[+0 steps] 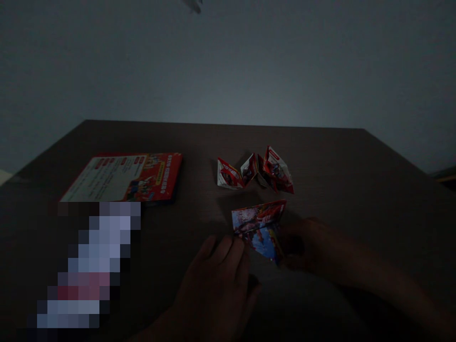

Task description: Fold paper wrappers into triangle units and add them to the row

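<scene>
The scene is very dim. A partly folded sheet of printed red and blue paper [260, 227] lies on the dark table [356, 161] between my hands. My left hand [219, 275] rests on the table with its fingertips pressing the paper's left edge. My right hand [306, 247] grips the paper's right side, fingers curled round it. Behind the sheet stand two finished folded paper shapes [256, 172] in red and white.
A red and white printed booklet [124, 178] lies flat at the left of the table. A blurred, pixelated patch [92, 266] sits in front of it. A pale wall [228, 61] rises behind the table's far edge.
</scene>
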`<state>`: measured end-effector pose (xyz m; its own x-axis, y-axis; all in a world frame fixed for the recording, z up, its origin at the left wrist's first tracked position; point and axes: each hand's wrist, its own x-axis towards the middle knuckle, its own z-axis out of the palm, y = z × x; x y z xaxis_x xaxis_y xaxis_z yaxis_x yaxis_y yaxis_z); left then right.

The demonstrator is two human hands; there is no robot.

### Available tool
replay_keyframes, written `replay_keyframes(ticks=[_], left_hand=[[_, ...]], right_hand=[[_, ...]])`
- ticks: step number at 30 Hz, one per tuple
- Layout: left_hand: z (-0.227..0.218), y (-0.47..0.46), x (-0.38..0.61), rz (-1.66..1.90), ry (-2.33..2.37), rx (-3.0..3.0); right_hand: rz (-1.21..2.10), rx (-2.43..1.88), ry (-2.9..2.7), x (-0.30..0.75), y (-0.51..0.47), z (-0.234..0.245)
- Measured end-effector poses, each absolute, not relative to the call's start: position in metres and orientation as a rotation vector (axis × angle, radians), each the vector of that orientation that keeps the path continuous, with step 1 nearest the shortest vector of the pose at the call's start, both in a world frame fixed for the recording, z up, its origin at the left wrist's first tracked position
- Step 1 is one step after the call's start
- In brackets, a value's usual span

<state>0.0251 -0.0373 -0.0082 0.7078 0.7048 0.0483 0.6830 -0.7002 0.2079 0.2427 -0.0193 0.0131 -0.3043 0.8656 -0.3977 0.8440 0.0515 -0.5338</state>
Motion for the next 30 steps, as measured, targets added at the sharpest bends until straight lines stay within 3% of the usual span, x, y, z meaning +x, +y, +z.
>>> replay_keyframes(ticks=[5, 10, 15, 30], left_hand=[[-0.009, -0.037, 0.026, 0.205, 1.122, 2.755], [-0.006, -0.035, 0.027, 0.22, 1.106, 2.722], [-0.004, -0.033, 0.025, 0.269, 1.092, 2.696], [-0.017, -0.011, 0.015, 0.766, 1.519, 2.025]], right_hand=[[1.203, -1.827, -2.188, 0.253, -0.012, 0.011], [0.991, -1.81, -2.007, 0.258, -0.003, 0.003], [0.995, -1.658, -1.97, 0.251, -0.003, 0.0], [0.866, -1.368, -2.023, 0.25, -0.006, 0.008]])
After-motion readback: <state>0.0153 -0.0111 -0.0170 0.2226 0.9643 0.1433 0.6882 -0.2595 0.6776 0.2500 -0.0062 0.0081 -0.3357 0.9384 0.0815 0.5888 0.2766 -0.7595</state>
